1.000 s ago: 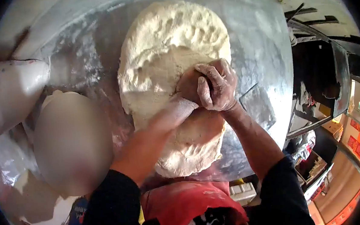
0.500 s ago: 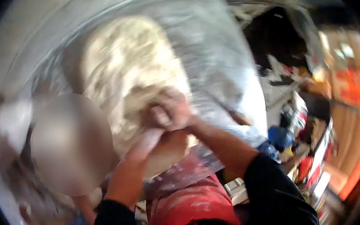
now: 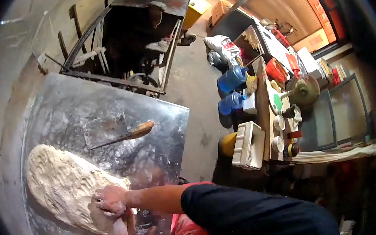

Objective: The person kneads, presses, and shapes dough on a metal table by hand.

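**Hands Met Over Dough**

At eight o'clock, pale, dimpled dough (image 3: 61, 182) spread across the metal table (image 3: 61, 101). At its near right end, the right hand (image 3: 111, 200) was closed over the left hand (image 3: 117, 219), whose fingers were hidden, their state unclear. A scraper (image 3: 107, 130) lay at nine; blue bottles (image 3: 232, 78) stood out at two.

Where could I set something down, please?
Bare patches lie between the scraper and the right edge of the table, and between the dough and the black frame. It's crowded by the right hand and on the bench around the fan.
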Tool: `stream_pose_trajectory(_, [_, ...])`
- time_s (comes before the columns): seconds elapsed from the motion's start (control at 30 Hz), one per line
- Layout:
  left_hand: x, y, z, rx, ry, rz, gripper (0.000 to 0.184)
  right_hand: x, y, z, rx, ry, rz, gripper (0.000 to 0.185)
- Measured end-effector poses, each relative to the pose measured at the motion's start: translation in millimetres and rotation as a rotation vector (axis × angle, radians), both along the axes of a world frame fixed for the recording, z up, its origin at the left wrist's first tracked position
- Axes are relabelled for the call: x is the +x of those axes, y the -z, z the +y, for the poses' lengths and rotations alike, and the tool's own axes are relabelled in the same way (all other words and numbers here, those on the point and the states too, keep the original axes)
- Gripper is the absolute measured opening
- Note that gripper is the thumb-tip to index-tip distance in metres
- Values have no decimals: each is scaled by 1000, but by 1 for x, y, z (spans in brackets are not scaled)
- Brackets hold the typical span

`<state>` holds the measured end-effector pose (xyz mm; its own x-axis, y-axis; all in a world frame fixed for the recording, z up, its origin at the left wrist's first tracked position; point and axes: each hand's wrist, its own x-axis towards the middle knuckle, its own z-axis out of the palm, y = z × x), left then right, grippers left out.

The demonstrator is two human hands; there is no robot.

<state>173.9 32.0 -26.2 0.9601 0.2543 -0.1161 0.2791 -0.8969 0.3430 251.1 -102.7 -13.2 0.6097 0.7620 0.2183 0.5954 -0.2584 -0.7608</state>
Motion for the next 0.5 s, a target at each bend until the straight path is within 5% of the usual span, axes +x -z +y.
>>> stream_pose_trajectory(0.07, [-6,0,1,9,0,6,43,-5,-17,0,60,63,-17,28])
stream_pose_trajectory(0.17, [-15,-1,-3,4,10,-2,44,-21,-23,17,-214,209,300,28])
stream_pose_trajectory(0.27, [-26,2,-16,-18,18,-4,44,-49,-26,30,-502,-92,454,27])
stream_pose_trajectory(0.4, [-44,2,-24,-72,21,4,45,-98,35,3,-21,-107,-206,36])
stream_pose_trajectory(0.5, [-56,-9,-34,-101,27,50,46,-89,-2,-2,-492,-358,115,52])
